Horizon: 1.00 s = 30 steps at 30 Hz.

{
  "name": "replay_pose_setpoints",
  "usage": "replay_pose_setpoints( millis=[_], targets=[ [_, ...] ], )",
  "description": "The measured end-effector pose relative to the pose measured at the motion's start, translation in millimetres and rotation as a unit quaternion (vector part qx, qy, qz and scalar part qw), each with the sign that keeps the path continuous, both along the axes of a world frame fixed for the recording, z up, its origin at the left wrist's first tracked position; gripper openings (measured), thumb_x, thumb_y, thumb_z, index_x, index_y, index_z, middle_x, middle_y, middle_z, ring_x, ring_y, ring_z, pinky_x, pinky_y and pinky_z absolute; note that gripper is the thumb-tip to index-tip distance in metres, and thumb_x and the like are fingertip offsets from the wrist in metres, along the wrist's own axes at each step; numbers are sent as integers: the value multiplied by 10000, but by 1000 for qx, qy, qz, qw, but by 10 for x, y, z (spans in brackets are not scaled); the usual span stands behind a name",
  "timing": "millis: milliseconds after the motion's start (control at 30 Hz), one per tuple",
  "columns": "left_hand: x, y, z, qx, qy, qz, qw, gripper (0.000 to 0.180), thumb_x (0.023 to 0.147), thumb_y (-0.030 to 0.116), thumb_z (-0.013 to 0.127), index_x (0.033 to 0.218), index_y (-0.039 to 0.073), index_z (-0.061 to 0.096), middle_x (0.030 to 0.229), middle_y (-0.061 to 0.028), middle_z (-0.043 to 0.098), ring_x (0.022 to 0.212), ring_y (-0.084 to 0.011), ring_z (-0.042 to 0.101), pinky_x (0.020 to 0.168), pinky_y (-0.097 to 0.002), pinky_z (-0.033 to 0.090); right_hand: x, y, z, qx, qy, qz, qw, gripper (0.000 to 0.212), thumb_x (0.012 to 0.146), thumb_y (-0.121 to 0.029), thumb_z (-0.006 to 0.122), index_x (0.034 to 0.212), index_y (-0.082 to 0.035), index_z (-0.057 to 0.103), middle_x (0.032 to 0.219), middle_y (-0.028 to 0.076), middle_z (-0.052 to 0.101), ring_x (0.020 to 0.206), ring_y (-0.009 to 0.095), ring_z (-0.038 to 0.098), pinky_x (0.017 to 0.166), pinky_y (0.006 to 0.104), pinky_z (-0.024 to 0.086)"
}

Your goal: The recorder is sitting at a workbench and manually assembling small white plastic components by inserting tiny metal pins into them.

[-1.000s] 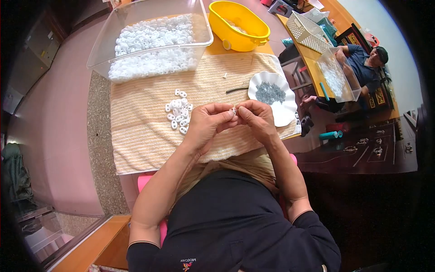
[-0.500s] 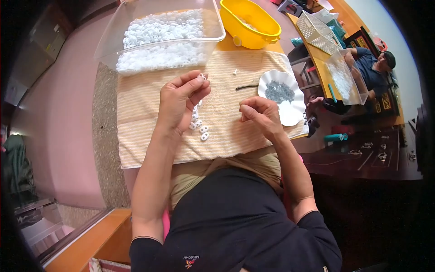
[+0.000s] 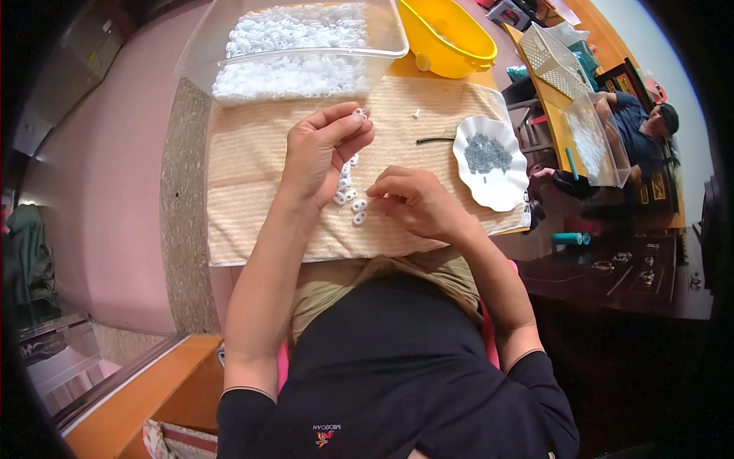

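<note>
My left hand [image 3: 321, 149], raised over the towel, pinches a small white plastic piece with two holes [image 3: 361, 114] between thumb and fingertips. Below and beside its wrist lie several white two-hole pieces [image 3: 359, 206] in a loose row on the striped towel [image 3: 260, 168], partly covered by that hand. My right hand [image 3: 420, 203] is just right of these pieces, palm down. Its fingers are bent and a little apart, and I see nothing held in them. Farther right stands a white wavy-edged dish [image 3: 501, 195] with a heap of small dark grey bits [image 3: 488, 153].
A clear plastic bin [image 3: 386, 53] full of white pieces stands at the back left, with a yellow tub [image 3: 451, 53] beside it. A thin black rod [image 3: 434, 141] and a tiny white part [image 3: 417, 114] lie near the dish. Another person [image 3: 642, 130] sits at a table on the right.
My right hand has moved left and nearer to me, from beside the dish to the white pieces, and its pinch has loosened. My left hand keeps its pinch. The whole view has shifted slightly.
</note>
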State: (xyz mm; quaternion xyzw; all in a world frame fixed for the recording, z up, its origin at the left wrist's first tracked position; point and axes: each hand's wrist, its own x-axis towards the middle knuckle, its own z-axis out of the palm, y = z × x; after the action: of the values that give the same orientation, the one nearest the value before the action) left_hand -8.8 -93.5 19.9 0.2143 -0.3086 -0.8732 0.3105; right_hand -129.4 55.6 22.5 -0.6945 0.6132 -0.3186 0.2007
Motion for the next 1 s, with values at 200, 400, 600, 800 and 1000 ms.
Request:
replay_pose_setpoints(
  millis=[200,400,600,800,1000],
  targets=[
    [-12,4,-16,7,5,-2,1000,185,845,-18,628,1030,-28,609,973,-142,664,833,-177,665,779,-289,589,236,37,77,48,60,26,997,156,796,-103,668,950,-75,666,884,106,621,780,307,629,668,385,505],
    [-17,35,-29,10,-5,-8,1000,167,845,-22,626,1012,-20,619,957,-134,670,828,-176,667,769,-287,591,232,86,68,85,154,27,984,173,831,-151,623,1000,-128,650,884,92,579,754,308,613,656,405,491],
    [-34,46,-40,8,0,-14,1000,157,845,-12,634,1001,-18,623,952,-131,671,824,-173,665,769,-287,588,22,152,8,74,162,-49,983,143,838,-181,643,963,-115,661,882,91,578,765,303,616,659,399,491],
    [-38,79,-47,5,-16,-23,1000,149,847,-4,639,995,-17,624,953,-122,672,827,-161,659,765,-273,583,-121,195,2,50,129,-121,983,216,804,-179,699,992,-76,670,883,92,598,765,269,623,662,368,490],
    [-50,100,-50,7,-22,-29,999,148,848,0,639,995,-14,625,953,-114,672,827,-159,660,768,-275,582,-248,224,17,81,26,-115,990,276,775,-118,720,1032,-36,662,886,97,616,749,226,614,666,324,482]
  ],
)
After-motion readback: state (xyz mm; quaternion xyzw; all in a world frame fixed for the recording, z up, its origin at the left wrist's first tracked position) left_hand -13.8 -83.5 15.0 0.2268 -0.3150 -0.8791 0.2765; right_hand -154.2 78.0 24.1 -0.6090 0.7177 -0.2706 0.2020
